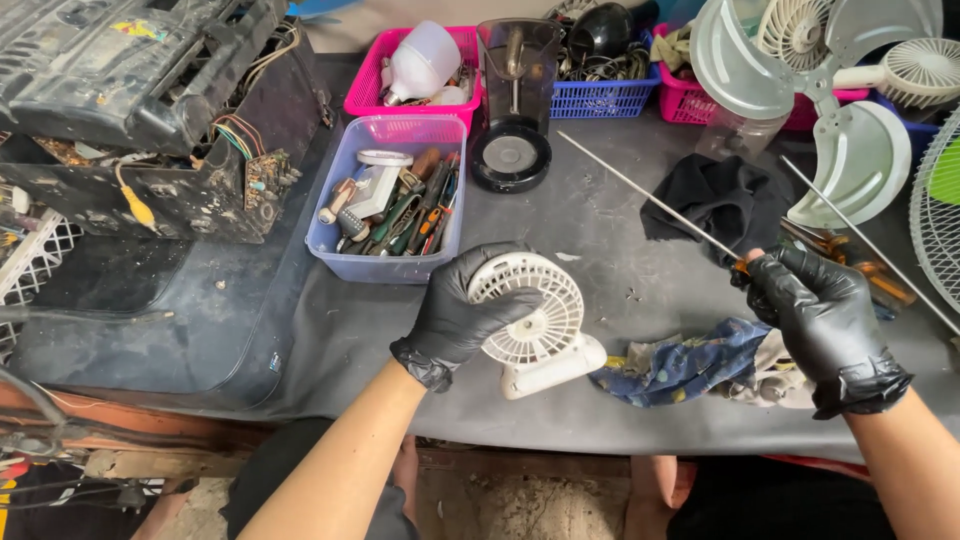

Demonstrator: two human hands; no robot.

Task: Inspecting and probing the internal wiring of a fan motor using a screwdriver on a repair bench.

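**A:** What step am I on here?

**B:** I judge it as the start of opening up the small white fan (535,325). My left hand (462,310) is closed around the fan's round grille from its left side, fingers curled over the top rim, holding it tilted above the grey table (600,215). The fan's base pokes out below and to the right of my fingertips.

**A:** And the other hand?

**B:** My right hand (820,320) is shut around the orange handle of a long screwdriver (650,195). The thin shaft runs up and to the left from my knuckles, its tip well apart from the fan.

**A:** So what does the next move call for?

**B:** As I read it, swinging that tip down toward the fan and finding a screw. I can't see any screw heads from here, so the fan may need turning first.

**A:** Any boxes or labels around?

**B:** No readable labels worth telling. Just beyond my left fingers sits a pale violet tub (388,195) full of hand tools. Further back there's a pink basket (362,85) with a white bulb, then a blue basket (603,98) of cables. A dark smoky plastic jug (517,100) stands between them. Between my hands lies a blue patterned rag (685,365), and a black cloth (715,205) lies beyond my right fingers. A larger pale fan blade (850,150) lies above my right hand.
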